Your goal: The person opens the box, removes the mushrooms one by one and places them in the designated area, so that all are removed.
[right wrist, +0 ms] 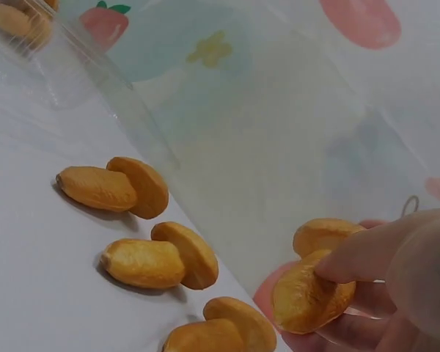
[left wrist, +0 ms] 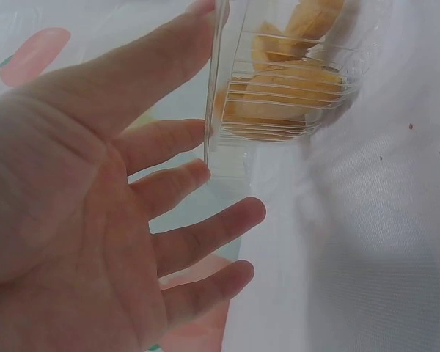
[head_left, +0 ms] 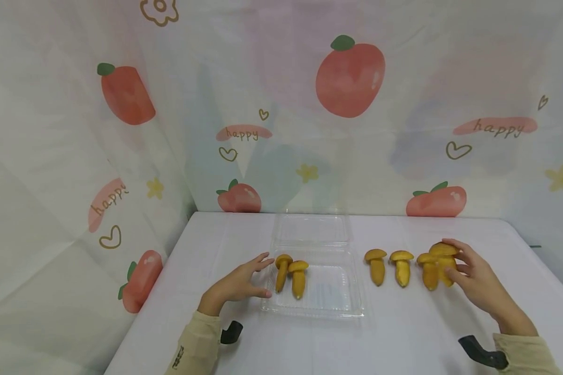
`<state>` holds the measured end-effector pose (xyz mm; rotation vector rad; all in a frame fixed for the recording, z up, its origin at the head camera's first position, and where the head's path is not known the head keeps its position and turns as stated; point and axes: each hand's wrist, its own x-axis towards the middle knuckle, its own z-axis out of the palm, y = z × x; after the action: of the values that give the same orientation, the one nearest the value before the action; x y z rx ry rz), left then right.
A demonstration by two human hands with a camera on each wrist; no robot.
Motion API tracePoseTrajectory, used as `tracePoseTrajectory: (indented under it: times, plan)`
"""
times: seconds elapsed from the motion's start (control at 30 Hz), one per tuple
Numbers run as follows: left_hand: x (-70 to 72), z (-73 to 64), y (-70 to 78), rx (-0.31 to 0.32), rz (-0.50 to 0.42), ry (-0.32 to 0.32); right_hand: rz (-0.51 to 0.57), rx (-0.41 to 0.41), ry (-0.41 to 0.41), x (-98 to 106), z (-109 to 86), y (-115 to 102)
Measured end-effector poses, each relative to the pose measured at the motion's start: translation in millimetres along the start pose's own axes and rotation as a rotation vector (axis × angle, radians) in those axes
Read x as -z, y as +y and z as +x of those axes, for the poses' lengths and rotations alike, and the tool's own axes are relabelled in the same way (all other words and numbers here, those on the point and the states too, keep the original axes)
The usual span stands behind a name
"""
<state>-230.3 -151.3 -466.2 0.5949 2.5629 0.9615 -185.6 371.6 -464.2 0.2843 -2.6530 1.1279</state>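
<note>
tan sleeves (head_left: 198,338) cover my arms, close up. my left hand (head_left: 236,281) is spread wide at the left edge of a clear, shiny plastic box (head_left: 330,285). its lid (head_left: 311,229) is folded back. two yellow-brown mushrooms (head_left: 298,282) lie inside, with room on their right. my right hand (head_left: 480,284) pinches one fat mushroom (head_left: 444,263), right of a row of three wrinkly, round-topped mushrooms (head_left: 402,271). a strip of white table (head_left: 384,338) shows between the box and the row.

Three mushrooms (head_left: 402,272) block a low path between the right fingers (head_left: 461,246) and clear box (head_left: 330,294); overhead is free.
</note>
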Motion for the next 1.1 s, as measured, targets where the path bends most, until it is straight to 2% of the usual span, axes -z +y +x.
tracePoseTrajectory:
  times: [0.33,0.7,1.1]
  plan:
    - [0.9,-0.8,1.4,0.008,-0.021,-0.001,-0.043,-0.148,-0.026,6.9,-1.2,13.4]
    - [-0.1,-0.4,0.9,0.002,-0.017,0.000,-0.109,-0.172,0.044,9.5,-6.1,34.9]
    - [-0.3,0.0,0.8,-0.004,-0.011,0.006,-0.121,-0.223,0.032,5.4,-5.3,57.4]
